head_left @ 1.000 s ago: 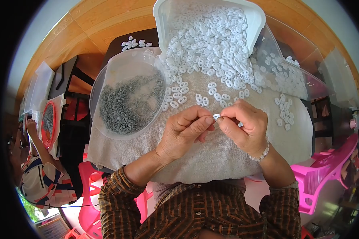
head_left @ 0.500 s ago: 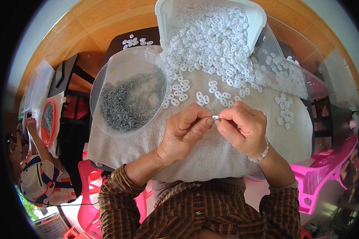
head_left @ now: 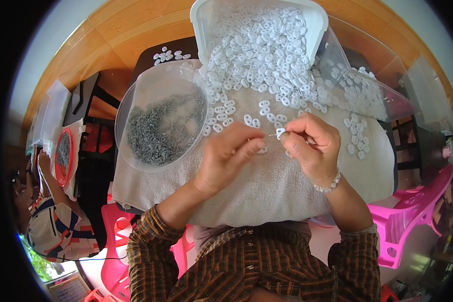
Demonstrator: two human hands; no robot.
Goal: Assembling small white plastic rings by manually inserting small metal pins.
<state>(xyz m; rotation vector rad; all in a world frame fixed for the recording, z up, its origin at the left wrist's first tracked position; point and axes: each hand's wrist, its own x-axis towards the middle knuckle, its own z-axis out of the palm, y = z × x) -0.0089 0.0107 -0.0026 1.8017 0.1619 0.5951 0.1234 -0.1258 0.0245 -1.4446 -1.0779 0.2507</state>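
Over the cloth, my right hand (head_left: 314,146) pinches a small white oval plastic piece with two holes (head_left: 281,132) between thumb and fingertips. A thin screw-like pin (head_left: 272,135) sticks out from its left side. Just left of the pin is my left hand (head_left: 231,156), fingers curled and thumb close to the index finger; whatever is between them, if anything, does not show. Loose white pieces (head_left: 271,118) of the same kind lie beyond both hands. To the left, a round clear tub (head_left: 120,138) holds a heap of small grey screws (head_left: 153,136).
A white bin (head_left: 198,35) tipped at the back spills many white pieces. Beside it stands a clear plastic box (head_left: 387,95) with more. A beige towel (head_left: 226,201) covers the table. Pink chairs (head_left: 395,226) flank it. At far left another person's arm (head_left: 50,176) reaches to a red-rimmed tray (head_left: 68,171).
My hands have moved apart, the left drawing back leftward. My right hand has risen slightly with the white piece, now turned so its holes and the pin show.
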